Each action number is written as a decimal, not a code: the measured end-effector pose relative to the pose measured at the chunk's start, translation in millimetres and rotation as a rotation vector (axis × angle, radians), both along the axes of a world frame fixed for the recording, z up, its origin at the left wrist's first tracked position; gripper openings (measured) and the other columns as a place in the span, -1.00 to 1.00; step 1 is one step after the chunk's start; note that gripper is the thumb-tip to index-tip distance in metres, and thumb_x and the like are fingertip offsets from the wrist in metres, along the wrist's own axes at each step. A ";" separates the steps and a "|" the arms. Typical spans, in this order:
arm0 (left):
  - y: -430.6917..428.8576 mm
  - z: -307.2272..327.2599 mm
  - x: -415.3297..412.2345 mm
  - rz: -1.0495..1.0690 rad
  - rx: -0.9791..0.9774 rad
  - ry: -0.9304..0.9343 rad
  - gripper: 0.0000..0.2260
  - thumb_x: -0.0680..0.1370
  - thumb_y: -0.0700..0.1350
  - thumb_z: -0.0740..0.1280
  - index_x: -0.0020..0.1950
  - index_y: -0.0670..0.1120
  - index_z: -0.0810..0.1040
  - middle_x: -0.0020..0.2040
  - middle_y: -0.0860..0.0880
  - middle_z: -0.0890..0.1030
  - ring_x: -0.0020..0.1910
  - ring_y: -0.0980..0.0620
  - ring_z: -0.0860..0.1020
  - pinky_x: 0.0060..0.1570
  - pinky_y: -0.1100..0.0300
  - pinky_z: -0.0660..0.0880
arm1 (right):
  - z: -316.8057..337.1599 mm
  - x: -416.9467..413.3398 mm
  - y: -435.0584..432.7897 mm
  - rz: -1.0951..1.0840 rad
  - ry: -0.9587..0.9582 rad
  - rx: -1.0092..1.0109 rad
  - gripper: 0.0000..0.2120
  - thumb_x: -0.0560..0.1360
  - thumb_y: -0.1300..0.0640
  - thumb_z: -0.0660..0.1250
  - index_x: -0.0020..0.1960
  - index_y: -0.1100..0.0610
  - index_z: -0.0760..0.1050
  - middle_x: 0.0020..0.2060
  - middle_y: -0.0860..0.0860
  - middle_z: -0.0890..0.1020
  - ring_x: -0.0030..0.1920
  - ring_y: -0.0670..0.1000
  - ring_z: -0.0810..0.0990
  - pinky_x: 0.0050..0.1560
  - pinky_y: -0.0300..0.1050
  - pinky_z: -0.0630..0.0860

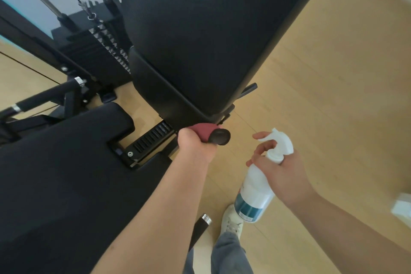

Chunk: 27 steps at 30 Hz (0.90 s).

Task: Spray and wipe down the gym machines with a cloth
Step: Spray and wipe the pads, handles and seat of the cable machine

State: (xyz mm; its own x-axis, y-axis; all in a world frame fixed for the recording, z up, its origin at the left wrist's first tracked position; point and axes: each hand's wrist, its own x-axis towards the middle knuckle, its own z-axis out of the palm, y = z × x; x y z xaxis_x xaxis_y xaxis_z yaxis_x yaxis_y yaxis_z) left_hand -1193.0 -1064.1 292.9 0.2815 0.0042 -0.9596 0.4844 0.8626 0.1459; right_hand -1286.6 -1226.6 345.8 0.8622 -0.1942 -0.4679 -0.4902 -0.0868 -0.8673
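Note:
A black gym machine fills the view, with a tall back pad (200, 29) and a seat pad (66, 173) at the lower left. Just under the back pad's lower end, my left hand (195, 145) grips a dark red cloth (203, 131) wrapped round a black handle, whose round end (220, 137) sticks out to the right. My right hand (283, 170) holds a white spray bottle (255, 193) by its neck, fingers at the trigger. Its nozzle points left toward the handle, a short gap away.
A weight stack (93, 51) with guide rods and a cable stands at the back left. A chrome-tipped black bar (203, 223) juts out beside my white shoe (231, 221). Wooden floor spreads to the right, with a blurred white object (402, 207) at the right edge.

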 end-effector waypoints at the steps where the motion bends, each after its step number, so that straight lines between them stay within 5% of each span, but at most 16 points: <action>1: 2.4 8.3 -1.7 0.014 -0.053 -0.041 -0.68 0.62 -0.21 0.22 0.38 -0.19 0.43 0.22 -0.36 0.58 0.20 -0.41 0.58 0.22 -0.30 0.55 | -0.5 -1.3 -0.6 -0.003 -0.001 0.001 -0.59 0.45 0.41 0.41 -0.02 -0.12 0.62 -0.21 0.11 0.60 -0.18 0.23 0.70 -0.01 0.34 0.64; 5: 3.3 31.3 -2.9 -0.016 -0.066 -0.122 -0.79 0.70 -0.23 0.11 0.31 -0.26 0.34 0.30 -0.35 0.52 0.36 -0.32 0.51 0.40 -0.21 0.44 | 2.6 -3.5 -0.9 0.040 0.016 0.001 -0.54 0.47 0.43 0.39 -0.04 -0.18 0.62 -0.25 -0.02 0.61 -0.12 0.29 0.68 0.01 0.33 0.63; 8: 9.5 21.0 -18.7 -0.451 0.400 -0.098 -0.60 0.71 -0.13 0.16 0.56 0.05 0.32 0.33 -0.18 0.54 0.19 -0.16 0.62 0.34 -0.14 0.51 | 2.6 -3.5 3.3 0.074 0.023 -0.022 -0.53 0.46 0.39 0.41 -0.01 -0.23 0.62 -0.19 0.01 0.61 -0.09 0.30 0.66 0.01 0.33 0.62; 11: 8.9 15.1 -32.9 -0.734 0.900 -0.242 -0.45 0.70 -0.23 0.10 0.65 0.17 0.15 0.62 -0.05 0.21 0.43 -0.02 0.39 0.45 0.07 0.28 | -0.7 -2.1 10.9 0.099 0.025 -0.040 -0.54 0.46 0.35 0.42 0.02 -0.25 0.61 -0.16 -0.01 0.62 -0.10 0.23 0.68 -0.02 0.31 0.63; 16: 1.9 0.7 -54.1 -0.945 0.980 -0.653 -0.14 0.59 -0.49 0.13 0.67 0.18 -0.13 0.64 0.22 -0.27 0.42 0.53 -0.03 0.42 0.42 0.17 | -9.1 1.3 24.0 0.097 0.028 -0.030 -0.54 0.45 0.36 0.42 0.01 -0.23 0.61 -0.14 0.00 0.62 -0.10 0.26 0.67 -0.02 0.32 0.62; 20: 25.1 -10.7 -57.1 -1.003 1.169 -0.554 -0.20 0.60 -0.39 0.27 0.68 0.14 0.01 0.65 0.05 0.14 0.49 0.20 0.29 0.46 0.25 0.32 | -18.2 1.4 27.1 0.110 0.041 -0.047 -0.55 0.45 0.36 0.43 0.00 -0.23 0.59 -0.17 -0.03 0.62 -0.10 0.23 0.67 -0.02 0.31 0.63; 22: 35.3 -10.0 -57.5 -0.946 1.191 -0.549 -0.25 0.59 -0.28 0.38 0.67 0.10 0.12 0.51 0.03 0.39 0.40 0.20 0.39 0.44 0.24 0.38 | -20.3 2.0 28.7 0.108 0.050 -0.039 -0.55 0.45 0.35 0.44 0.00 -0.23 0.60 -0.16 -0.03 0.62 -0.10 0.24 0.67 -0.02 0.32 0.63; 25: 27.6 -4.7 -56.2 -0.990 1.334 -0.737 -0.26 0.56 -0.25 0.44 0.65 -0.02 0.18 0.43 -0.03 0.31 0.30 0.26 0.34 0.27 0.52 0.35 | -21.7 2.4 29.9 0.108 0.057 -0.031 -0.62 0.39 0.25 0.44 0.03 -0.21 0.62 -0.15 -0.01 0.62 -0.10 0.27 0.66 0.00 0.34 0.61; 27: 14.6 -6.4 -50.9 -1.049 1.359 -0.743 -0.17 0.56 -0.26 0.41 0.68 0.00 0.00 0.51 -0.03 0.12 0.33 0.07 0.39 0.29 0.33 0.45 | -22.5 2.9 32.3 0.115 0.067 -0.043 -0.60 0.41 0.28 0.44 0.03 -0.21 0.61 -0.15 -0.02 0.63 -0.09 0.27 0.66 0.01 0.34 0.62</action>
